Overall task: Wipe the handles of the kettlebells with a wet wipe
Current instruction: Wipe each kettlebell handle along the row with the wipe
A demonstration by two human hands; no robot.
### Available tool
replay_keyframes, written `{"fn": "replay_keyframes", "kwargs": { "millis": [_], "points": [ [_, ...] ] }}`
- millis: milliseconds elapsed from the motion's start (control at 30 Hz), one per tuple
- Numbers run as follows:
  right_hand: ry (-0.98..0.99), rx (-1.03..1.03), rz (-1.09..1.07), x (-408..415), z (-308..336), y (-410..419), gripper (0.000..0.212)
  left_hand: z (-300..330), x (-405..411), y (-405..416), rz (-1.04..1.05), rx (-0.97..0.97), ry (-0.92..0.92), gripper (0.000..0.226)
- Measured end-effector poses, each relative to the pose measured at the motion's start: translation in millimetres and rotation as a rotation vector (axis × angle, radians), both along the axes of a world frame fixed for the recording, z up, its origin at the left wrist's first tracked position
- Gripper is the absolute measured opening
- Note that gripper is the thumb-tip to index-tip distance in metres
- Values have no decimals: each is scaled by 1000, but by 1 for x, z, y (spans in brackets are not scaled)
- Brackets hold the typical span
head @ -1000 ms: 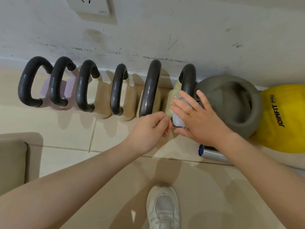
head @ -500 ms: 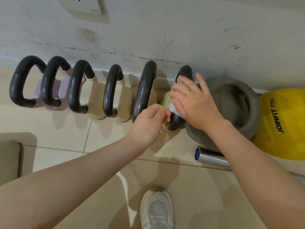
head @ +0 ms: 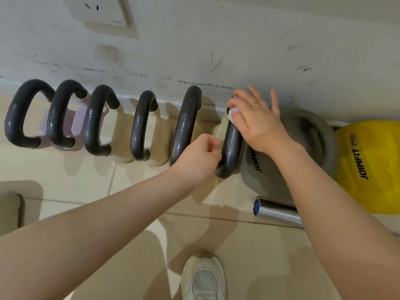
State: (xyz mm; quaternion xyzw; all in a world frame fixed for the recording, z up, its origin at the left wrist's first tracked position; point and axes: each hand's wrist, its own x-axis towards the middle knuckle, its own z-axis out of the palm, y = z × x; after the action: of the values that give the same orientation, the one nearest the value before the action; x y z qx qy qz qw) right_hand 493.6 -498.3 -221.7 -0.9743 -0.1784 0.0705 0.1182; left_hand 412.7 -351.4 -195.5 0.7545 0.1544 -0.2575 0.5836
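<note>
Six kettlebells stand in a row on the floor along the foot of the wall, their dark handles arching up side by side. The step in hand is the wiping of the sixth handle (head: pixel 231 144), the one at the right end of that row, just beside a grey kettlebell (head: pixel 307 135). The right hand (head: pixel 257 122) presses a white wet wipe (head: pixel 233 112) against the far top of this handle, its grip closed around the wipe with the outer fingers spread. The left hand (head: pixel 198 159) sits loosely curled against the near side of the same handle, apparently steadying it; whether it holds anything I cannot tell. Next, by my judgement, the wipe needs drawing down the curve toward the near end, with firm contact all round the bar.
</note>
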Motion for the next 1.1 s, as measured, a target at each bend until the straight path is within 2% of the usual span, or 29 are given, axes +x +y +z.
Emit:
{"fn": "replay_keyframes", "kwargs": {
  "millis": [67,167,233,333,500,633,700,767,833,933,1033,1100],
  "points": [
    [-14,-64,44,-4,1,5,34,0,3,0,-22,-2,8,24],
    [-65,-78,278,-16,2,-6,46,-2,5,-3,-48,21,54,40],
    [-2,-7,193,-2,4,-14,44,-3,7,-7,-69,8,95,43],
    [82,95,37,13,0,-7,37,-2,15,-15,-105,15,122,25],
    [50,61,223,2,-2,-7,41,-7,33,-20,-106,80,25,35],
    [94,95,-11,31,-1,-10,51,-8,49,-17,-114,-89,151,38],
    [91,69,54,30,4,-8,43,-7,54,-16,-138,-111,144,38],
    [84,7,215,25,13,-7,35,-9,52,-16,-113,-126,143,37],
    [94,-68,371,18,22,-5,33,-12,45,-16,-89,-135,132,33],
    [106,-155,452,16,28,1,33,-15,33,-13,-75,-149,119,30],
    [74,-248,334,28,29,3,40,-19,18,-7,-109,-176,101,14],
    [142,-261,197,36,29,7,45,-20,8,-2,-122,-205,90,7]
  ]
}}
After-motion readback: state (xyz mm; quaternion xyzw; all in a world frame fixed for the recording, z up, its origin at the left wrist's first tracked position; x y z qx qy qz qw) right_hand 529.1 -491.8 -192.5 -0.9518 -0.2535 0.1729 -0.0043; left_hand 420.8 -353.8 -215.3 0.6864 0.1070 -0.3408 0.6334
